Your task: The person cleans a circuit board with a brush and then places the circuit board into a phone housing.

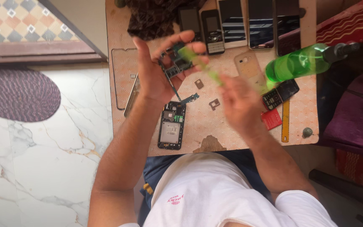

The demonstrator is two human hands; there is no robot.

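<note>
Closest to me, my right hand is blurred, fingers pinched on a green brush whose tip meets the circuit board cradled in my left hand, fingers curled under it. So the board is out and being cleaned; the opened phone body lies on the tabletop below, two small brackets beside it, nothing refitted yet. Further off stand a green spray bottle and a row of phones
</note>
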